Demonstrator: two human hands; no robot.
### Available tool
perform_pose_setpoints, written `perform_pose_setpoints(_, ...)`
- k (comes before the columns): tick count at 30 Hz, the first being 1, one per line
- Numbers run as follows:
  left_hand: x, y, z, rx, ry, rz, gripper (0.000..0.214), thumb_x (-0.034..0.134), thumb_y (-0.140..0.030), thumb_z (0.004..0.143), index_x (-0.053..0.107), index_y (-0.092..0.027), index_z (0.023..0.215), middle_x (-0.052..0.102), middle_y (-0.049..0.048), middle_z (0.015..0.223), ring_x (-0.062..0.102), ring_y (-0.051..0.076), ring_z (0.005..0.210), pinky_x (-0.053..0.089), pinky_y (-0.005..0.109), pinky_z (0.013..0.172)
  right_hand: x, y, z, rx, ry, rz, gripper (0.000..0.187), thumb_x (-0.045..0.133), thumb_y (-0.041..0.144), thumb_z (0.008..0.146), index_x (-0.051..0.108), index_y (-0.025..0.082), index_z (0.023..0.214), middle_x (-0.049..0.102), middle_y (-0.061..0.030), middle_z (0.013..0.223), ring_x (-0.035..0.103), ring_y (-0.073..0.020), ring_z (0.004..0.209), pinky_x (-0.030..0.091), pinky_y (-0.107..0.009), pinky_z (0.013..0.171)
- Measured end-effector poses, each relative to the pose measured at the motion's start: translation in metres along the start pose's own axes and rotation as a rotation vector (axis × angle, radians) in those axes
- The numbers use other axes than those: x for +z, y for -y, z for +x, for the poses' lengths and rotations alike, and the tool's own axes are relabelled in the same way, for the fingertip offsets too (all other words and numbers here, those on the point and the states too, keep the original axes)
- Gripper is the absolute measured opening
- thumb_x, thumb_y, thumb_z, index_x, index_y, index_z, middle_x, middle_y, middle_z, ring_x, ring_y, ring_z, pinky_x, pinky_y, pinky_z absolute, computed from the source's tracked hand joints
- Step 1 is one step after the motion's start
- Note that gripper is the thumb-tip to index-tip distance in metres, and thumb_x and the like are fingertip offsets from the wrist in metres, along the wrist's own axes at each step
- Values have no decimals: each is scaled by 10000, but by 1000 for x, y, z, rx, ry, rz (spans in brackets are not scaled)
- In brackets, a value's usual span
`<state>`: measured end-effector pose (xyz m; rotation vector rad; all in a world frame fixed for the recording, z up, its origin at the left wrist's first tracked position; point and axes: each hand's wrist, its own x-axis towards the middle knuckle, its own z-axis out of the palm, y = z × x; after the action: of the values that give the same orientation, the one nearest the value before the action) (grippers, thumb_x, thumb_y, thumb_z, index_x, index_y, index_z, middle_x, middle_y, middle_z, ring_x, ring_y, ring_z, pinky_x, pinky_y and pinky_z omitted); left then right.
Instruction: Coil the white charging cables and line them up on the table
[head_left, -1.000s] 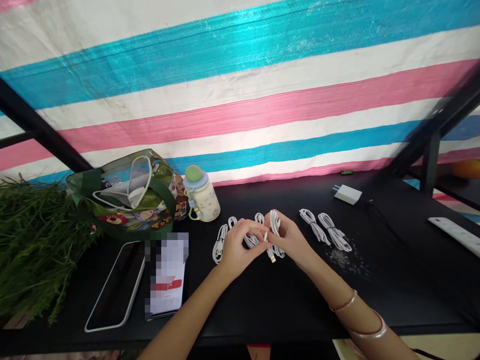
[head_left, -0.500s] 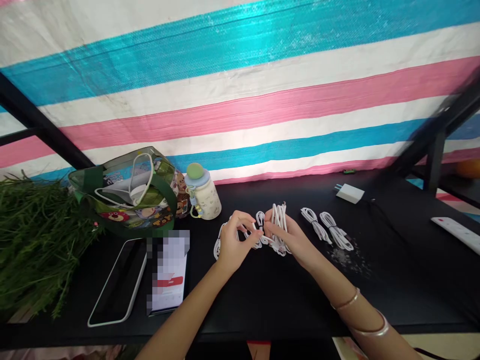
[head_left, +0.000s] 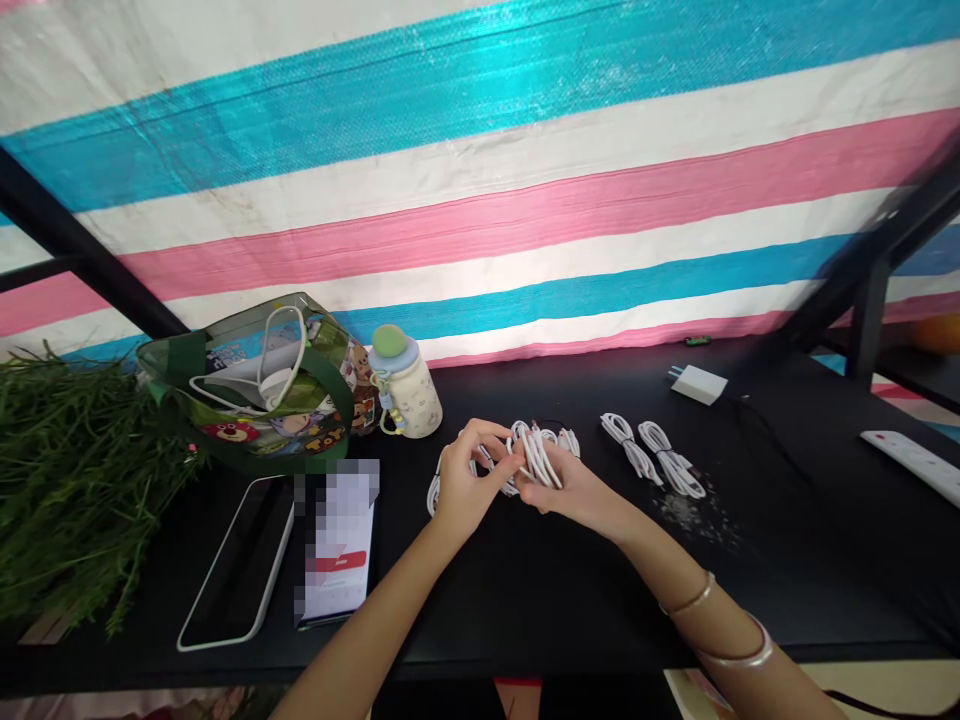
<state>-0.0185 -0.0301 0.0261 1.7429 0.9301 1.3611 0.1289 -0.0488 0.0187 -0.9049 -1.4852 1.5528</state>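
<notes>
- In the head view, my right hand (head_left: pixel 581 490) has its fingers and thumb clamped on a looped bundle of thin white cable (head_left: pixel 537 457). It seems raised over the flat black tabletop (head_left: pixel 529 600), I think so that the loops are easy to handle.
- My left hand (head_left: pixel 466 485) is just beside it, fingers bent, thumb tip at the left edge of this bundle. Whether they pinch a strand or only steady it, I cannot tell.
- Past my left hand a coiled white cable (head_left: pixel 433 492) shows only partly, and behind my right hand are some white cable loops (head_left: pixel 571 441); my hands stand in the way of seeing them whole.
- To the right lie a slim white cable bundle with a dark tie (head_left: pixel 628 447) and a wider white cable bundle (head_left: pixel 670 460), side by side, probably so they do not tangle.
- Farther right are a white block-shaped charger (head_left: pixel 700 385) and a long white power strip (head_left: pixel 916 462).
- To the left stand a cream bottle with blue lid (head_left: pixel 418 402) and a green see-through bag (head_left: pixel 225 455); nearer lie a dark-screened phone with white edge (head_left: pixel 238 565) and a phone with bright screen (head_left: pixel 346 530), this one close to my left forearm.
</notes>
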Motion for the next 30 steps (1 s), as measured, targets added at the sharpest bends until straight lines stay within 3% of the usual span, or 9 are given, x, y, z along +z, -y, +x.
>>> perform_pose_setpoints(4,0,1,0,9,17,20,88,658,-260,715,615,-204,767,620,-42,583,586,103,542,429,202,507,4,2,0,6,-15,-45,482,740,543,631,454,214,836,371,80,632,331,-78,548,309,-235,517)
perform_pose_setpoints(9,-1,2,0,123,-24,88,157,683,-345,751,624,-203,717,628,-15,608,571,119,573,421,215,508,4,0,1,-19,-174,-148,366,717,404,665,435,219,806,452,53,724,429,-108,649,372,-251,601)
perform_pose_setpoints(15,-1,3,-1,237,-59,147,160,700,-356,761,647,-206,742,659,23,718,569,148,664,449,234,544,5,-6,4,-120,-218,-175,313,665,336,706,410,231,855,410,71,701,371,-88,584,329,-228,548)
perform_pose_setpoints(21,-1,2,-1,238,-15,140,118,679,-319,786,648,-207,769,683,18,732,586,147,673,461,239,563,5,-9,4,-146,-239,-272,305,595,262,702,451,229,969,449,54,723,425,-107,592,346,-242,556)
perform_pose_setpoints(30,0,5,-2,162,29,112,157,697,-343,760,652,-211,832,700,19,750,614,167,708,478,268,596,3,-13,5,-147,-248,-367,335,568,233,685,482,225,1009,454,54,722,399,-105,583,325,-238,555)
